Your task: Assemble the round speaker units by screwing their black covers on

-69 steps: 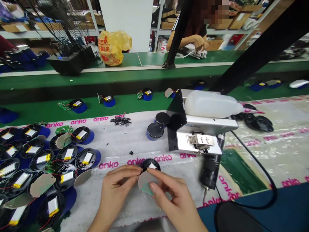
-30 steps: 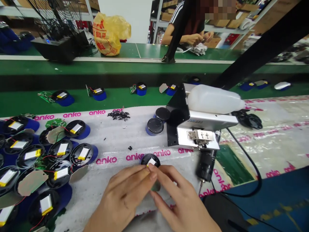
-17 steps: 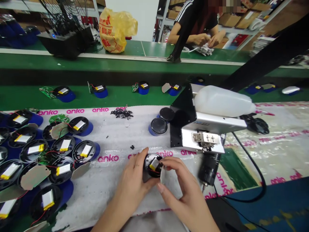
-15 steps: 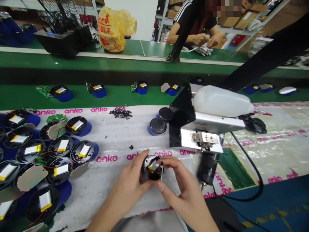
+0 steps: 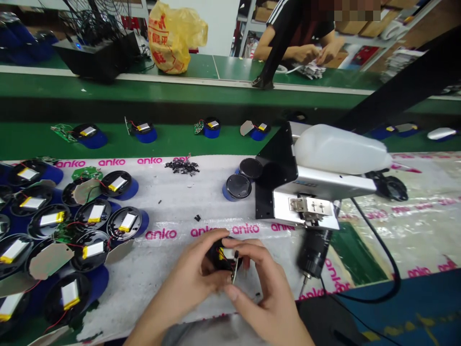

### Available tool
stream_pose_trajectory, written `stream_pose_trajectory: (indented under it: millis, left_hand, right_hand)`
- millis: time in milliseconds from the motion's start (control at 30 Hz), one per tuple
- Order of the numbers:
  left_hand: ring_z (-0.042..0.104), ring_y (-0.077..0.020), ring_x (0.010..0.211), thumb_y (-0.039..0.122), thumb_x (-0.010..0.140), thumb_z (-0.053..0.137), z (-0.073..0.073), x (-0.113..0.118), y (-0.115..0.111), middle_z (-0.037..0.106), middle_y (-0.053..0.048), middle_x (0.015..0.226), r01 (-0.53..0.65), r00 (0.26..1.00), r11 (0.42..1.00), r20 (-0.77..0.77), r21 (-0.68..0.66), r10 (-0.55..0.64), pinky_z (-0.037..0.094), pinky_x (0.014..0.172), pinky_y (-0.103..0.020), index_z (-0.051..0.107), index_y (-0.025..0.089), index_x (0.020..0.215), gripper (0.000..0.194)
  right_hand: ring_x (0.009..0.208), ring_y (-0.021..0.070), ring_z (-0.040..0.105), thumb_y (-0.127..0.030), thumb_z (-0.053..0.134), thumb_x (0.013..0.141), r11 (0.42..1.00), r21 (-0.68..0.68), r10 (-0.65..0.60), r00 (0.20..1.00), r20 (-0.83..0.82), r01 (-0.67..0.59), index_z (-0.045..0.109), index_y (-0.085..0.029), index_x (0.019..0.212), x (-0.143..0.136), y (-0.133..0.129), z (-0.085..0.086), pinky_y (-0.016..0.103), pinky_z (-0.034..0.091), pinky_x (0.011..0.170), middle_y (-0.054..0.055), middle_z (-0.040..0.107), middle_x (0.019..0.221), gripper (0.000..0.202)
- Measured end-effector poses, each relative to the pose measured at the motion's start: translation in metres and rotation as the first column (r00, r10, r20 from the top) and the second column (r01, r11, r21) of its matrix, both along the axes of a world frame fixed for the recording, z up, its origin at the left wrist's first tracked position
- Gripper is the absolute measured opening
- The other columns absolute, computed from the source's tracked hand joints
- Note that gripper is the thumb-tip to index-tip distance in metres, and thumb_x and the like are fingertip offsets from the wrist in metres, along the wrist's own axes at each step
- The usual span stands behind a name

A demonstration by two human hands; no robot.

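Observation:
My left hand (image 5: 190, 271) is wrapped round a black round housing (image 5: 213, 253), tilted toward me, with a silver-and-yellow battery (image 5: 227, 253) inside. Between the thumb and fingers of my right hand (image 5: 268, 283) is a thin circuit board (image 5: 235, 270), seen nearly edge-on at the housing's right side. Fingers cover much of both parts. On the white sheet, below my right palm, lies a small dark bit (image 5: 257, 294). Two closed blue-and-black cups, one of them a nearer cup (image 5: 238, 187), stand beyond my hands.
Several open housings with batteries (image 5: 127, 222) crowd the left. A screw feeder (image 5: 317, 185) and an electric screwdriver (image 5: 315, 252) are at right. Small black pieces (image 5: 183, 166) lie in a pile. More units (image 5: 212, 129) line the green belt. Across it, a person's hands (image 5: 317, 55) handle papers.
The housing has tipped and sits slightly lower, its battery showing more. My right hand has shifted left and down with the board. A small dark bit now shows beneath it.

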State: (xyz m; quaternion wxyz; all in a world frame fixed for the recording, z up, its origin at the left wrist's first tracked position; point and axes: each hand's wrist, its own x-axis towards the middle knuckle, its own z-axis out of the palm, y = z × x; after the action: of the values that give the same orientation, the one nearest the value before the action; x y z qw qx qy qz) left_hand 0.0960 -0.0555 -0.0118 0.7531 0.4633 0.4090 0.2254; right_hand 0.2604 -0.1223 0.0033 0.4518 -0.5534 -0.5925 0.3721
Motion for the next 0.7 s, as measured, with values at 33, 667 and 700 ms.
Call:
stream_pose_trajectory:
  millis: [33,667,700]
  left_hand:
    - [0.063,-0.0103,0.054,0.006,0.075,0.067,0.001,0.0,0.001,0.073,0.0,0.093,0.026,0.999,0.998,0.025,-0.049,-0.025,0.053,0.051,-0.021,0.06,0.03,0.131,0.061]
    - [0.061,-0.0099,0.038,0.034,0.085,0.066,0.008,0.014,0.01,0.069,0.003,0.064,-0.04,0.996,0.992,-0.085,-0.116,0.03,0.048,0.035,-0.016,0.066,0.021,0.11,0.028]
    - [0.059,-0.0096,0.037,0.033,0.085,0.065,0.009,0.016,0.009,0.068,0.004,0.062,-0.039,0.994,0.994,-0.103,-0.106,0.028,0.046,0.035,-0.016,0.067,0.021,0.108,0.026]
  right_hand:
    - [0.102,0.0206,0.06,-0.018,0.07,0.086,0.998,0.025,0.052,0.998,0.026,-0.052,0.051,-0.032,0.128,0.002,0.002,0.002,0.031,0.052,0.083,0.004,0.065,0.123,0.048]
    - [0.102,0.0218,0.061,-0.019,0.066,0.089,0.985,0.091,0.128,0.971,0.202,-0.148,0.052,-0.024,0.126,0.02,0.005,-0.001,0.035,0.055,0.087,0.006,0.064,0.109,0.04]
    - [0.105,0.0224,0.06,-0.02,0.066,0.091,0.98,0.118,0.131,0.962,0.238,-0.162,0.051,-0.023,0.129,0.021,0.006,0.001,0.036,0.055,0.09,0.007,0.064,0.113,0.04]
